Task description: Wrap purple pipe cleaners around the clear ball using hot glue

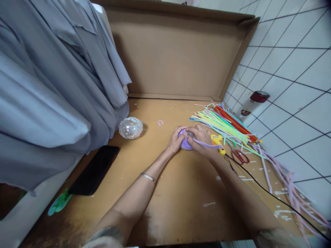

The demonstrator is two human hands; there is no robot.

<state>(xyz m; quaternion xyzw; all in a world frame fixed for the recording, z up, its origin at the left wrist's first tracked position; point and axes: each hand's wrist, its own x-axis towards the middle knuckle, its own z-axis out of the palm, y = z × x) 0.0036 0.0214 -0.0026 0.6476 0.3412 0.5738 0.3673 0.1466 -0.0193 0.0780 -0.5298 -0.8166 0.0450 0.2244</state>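
A small round piece wrapped in purple pipe cleaner [186, 144] sits between my two hands, low over the table. My left hand [176, 140] curls around its left side, thumb on the purple windings. From the right, my right hand [202, 139] pinches at its top, where a greyish, clear-looking part shows. A loose purple pipe cleaner end [210, 146] sticks out to the right beneath my right hand. The underside of the wrapped piece is hidden. Just beyond my right hand lies a yellow glue gun [216, 139], partly covered by it.
Coloured pipe cleaners [222, 124] are heaped at the back right, near red-handled scissors [240, 156] and a black cord [269, 193]. A clear faceted ball [130, 127], a phone [94, 170] and a green clip [60, 202] lie left. Cardboard [176, 58] stands behind; a jar [252, 105] stands right.
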